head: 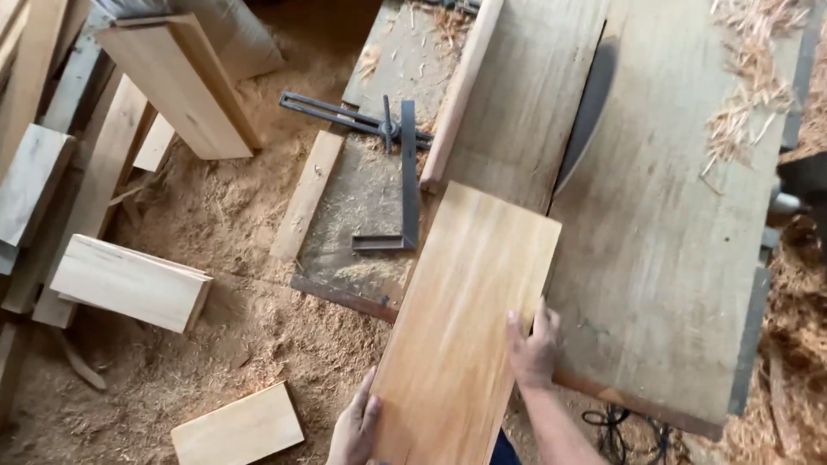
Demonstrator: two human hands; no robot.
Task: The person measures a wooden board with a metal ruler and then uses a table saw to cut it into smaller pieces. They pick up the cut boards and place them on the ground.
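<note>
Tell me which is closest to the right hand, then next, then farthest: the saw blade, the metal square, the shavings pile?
From the right hand:
1. Saw blade, just ahead in the table slot.
2. Metal square, ahead to the left.
3. Shavings pile, far right corner.

A woodworking workshop: a saw table (672, 258) with its blade (588, 112), sawdust-covered floor (241, 327), and cut boards (129, 280) lying around.
</note>
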